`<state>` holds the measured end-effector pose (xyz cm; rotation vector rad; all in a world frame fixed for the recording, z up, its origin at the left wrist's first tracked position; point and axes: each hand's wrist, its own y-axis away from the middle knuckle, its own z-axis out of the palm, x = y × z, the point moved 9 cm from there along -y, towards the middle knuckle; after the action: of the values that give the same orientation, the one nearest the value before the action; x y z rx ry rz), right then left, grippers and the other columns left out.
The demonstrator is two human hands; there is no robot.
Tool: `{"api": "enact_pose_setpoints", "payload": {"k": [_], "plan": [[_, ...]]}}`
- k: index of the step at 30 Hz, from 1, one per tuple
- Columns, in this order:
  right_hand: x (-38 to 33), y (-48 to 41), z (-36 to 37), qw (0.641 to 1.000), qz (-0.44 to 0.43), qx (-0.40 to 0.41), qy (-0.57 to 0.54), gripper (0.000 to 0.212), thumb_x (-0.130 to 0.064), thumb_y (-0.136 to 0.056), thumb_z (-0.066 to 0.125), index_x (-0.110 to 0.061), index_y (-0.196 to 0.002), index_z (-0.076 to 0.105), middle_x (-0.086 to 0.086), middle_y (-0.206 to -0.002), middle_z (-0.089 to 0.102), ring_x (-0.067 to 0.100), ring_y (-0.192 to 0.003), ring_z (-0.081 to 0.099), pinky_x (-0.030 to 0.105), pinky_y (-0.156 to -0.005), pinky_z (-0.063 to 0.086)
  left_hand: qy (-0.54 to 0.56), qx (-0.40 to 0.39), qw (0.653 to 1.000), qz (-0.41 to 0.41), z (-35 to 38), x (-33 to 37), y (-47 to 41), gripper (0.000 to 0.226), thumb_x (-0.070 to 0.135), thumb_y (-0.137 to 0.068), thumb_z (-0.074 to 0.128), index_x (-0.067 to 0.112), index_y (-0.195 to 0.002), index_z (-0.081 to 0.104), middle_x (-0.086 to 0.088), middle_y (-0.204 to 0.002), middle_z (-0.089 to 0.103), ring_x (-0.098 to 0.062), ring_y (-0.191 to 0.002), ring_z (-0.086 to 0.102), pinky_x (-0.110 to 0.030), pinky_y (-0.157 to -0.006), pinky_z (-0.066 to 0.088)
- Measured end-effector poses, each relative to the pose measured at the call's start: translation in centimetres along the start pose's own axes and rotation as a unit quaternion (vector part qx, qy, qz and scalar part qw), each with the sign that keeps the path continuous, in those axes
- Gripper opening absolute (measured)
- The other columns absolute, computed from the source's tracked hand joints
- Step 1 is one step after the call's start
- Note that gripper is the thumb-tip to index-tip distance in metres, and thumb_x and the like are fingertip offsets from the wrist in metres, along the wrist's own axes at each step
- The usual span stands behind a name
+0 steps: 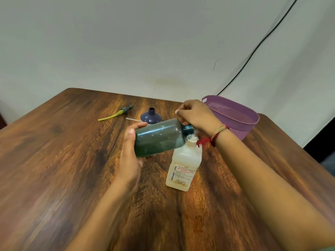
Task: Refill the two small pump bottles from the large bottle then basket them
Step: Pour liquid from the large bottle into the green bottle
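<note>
My left hand (130, 153) grips a dark green bottle (159, 137) by its base and holds it tipped on its side above the table. Its open neck points right, over the top of the white labelled bottle (183, 167), which stands upright. My right hand (195, 116) hovers over the green bottle's neck with curled fingers, the lower ones touching the neck. A small dark blue bottle (151, 117) stands uncapped behind. A pump head with a yellow tube (116, 114) lies at the back left. A thin white tube (132, 119) lies next to the blue bottle.
A purple plastic basket (235, 120) sits at the back right of the wooden table (54, 160), close behind my right wrist. A black cable (253, 51) runs down the wall behind it. The table's far edge meets a pale wall.
</note>
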<state>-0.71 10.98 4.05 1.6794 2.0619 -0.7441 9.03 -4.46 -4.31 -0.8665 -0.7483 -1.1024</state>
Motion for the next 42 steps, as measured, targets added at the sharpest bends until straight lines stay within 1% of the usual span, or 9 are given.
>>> {"api": "enact_pose_setpoints", "payload": {"k": [5,11,16,18,22,27,31,36,42], "plan": [[0.6,0.3,1.2,0.995,0.021,-0.025,-0.095,0.017,-0.015,-0.091,0.055,-0.019,-0.078,0.064,-0.003,-0.079,0.067,0.018,-0.076,0.062,0.045,-0.082,0.056,0.03,-0.014,0.999,-0.003,-0.1,0.0,-0.2,0.034,0.041,-0.089,0.038,0.027,-0.112,0.059,-0.006,-0.121,0.06,-0.022,-0.108,0.06,-0.032,-0.069,0.057],[0.0,-0.1,0.5,0.998,0.002,-0.028,-0.05,0.017,-0.019,-0.089,0.057,-0.023,-0.073,0.063,-0.008,-0.077,0.065,0.011,-0.073,0.059,0.036,-0.079,0.054,0.045,-0.01,0.999,-0.015,-0.1,-0.5,0.0,0.041,0.042,-0.085,0.04,0.024,-0.118,0.056,-0.003,-0.118,0.062,-0.017,-0.103,0.063,-0.026,-0.065,0.055],[0.9,0.1,1.2,0.995,0.02,-0.022,-0.1,0.02,-0.011,-0.09,0.055,-0.021,-0.074,0.063,-0.003,-0.081,0.069,0.014,-0.075,0.063,0.04,-0.081,0.057,0.038,0.007,0.999,-0.015,-0.4,-0.9,0.0,0.032,0.033,-0.102,0.03,0.024,-0.108,0.06,0.0,-0.108,0.064,-0.009,-0.093,0.066,-0.022,-0.064,0.054],[0.7,0.1,1.1,0.997,0.008,-0.021,-0.079,0.018,-0.015,-0.09,0.056,-0.022,-0.074,0.063,-0.006,-0.08,0.068,0.014,-0.075,0.062,0.037,-0.079,0.056,0.036,0.008,0.999,-0.017,-0.2,-0.8,0.1,0.032,0.03,-0.102,0.029,0.024,-0.106,0.061,0.0,-0.107,0.064,-0.007,-0.091,0.067,-0.021,-0.063,0.054],[0.3,-0.3,0.5,0.996,0.001,-0.032,-0.08,0.015,-0.022,-0.091,0.059,-0.019,-0.076,0.064,-0.006,-0.072,0.063,0.01,-0.068,0.058,0.031,-0.075,0.052,0.032,0.005,0.999,-0.018,-0.2,-0.5,0.1,0.028,0.04,-0.096,0.041,0.023,-0.108,0.061,0.001,-0.108,0.067,-0.012,-0.097,0.066,-0.025,-0.066,0.055],[0.9,-0.1,1.4,0.993,0.028,-0.049,-0.103,0.016,-0.013,-0.09,0.057,-0.017,-0.076,0.064,-0.005,-0.08,0.065,0.012,-0.079,0.061,0.03,-0.079,0.052,0.029,0.018,0.999,-0.022,-0.3,-0.9,0.0,0.033,0.029,-0.102,0.028,0.021,-0.105,0.061,0.001,-0.104,0.067,-0.008,-0.092,0.067,-0.023,-0.064,0.055],[0.1,-0.4,0.8,0.998,0.006,-0.04,-0.053,0.015,-0.027,-0.091,0.058,-0.016,-0.083,0.066,-0.007,-0.073,0.063,0.015,-0.074,0.059,0.035,-0.077,0.052,0.038,0.008,0.999,-0.013,-0.1,-0.7,0.0,0.033,0.031,-0.1,0.03,0.022,-0.104,0.061,0.004,-0.102,0.07,-0.009,-0.094,0.067,-0.024,-0.065,0.055],[1.1,-0.3,1.8,0.991,0.03,-0.051,-0.123,0.018,-0.014,-0.09,0.058,-0.017,-0.074,0.064,-0.002,-0.074,0.065,0.012,-0.073,0.06,0.041,-0.088,0.053,0.049,0.017,0.999,-0.005,-0.5,-1.3,-0.3,0.034,0.039,-0.094,0.038,0.019,-0.108,0.061,0.001,-0.102,0.071,-0.014,-0.095,0.066,-0.026,-0.064,0.055],[0.1,-0.6,1.5,0.995,0.006,-0.05,-0.087,0.015,-0.025,-0.091,0.058,-0.015,-0.083,0.066,-0.003,-0.076,0.065,0.017,-0.075,0.06,0.039,-0.08,0.053,0.058,0.008,0.998,0.026,-0.4,-1.1,-0.3,0.035,0.04,-0.088,0.037,0.022,-0.107,0.06,0.006,-0.101,0.071,-0.011,-0.095,0.067,-0.027,-0.067,0.057]]}}
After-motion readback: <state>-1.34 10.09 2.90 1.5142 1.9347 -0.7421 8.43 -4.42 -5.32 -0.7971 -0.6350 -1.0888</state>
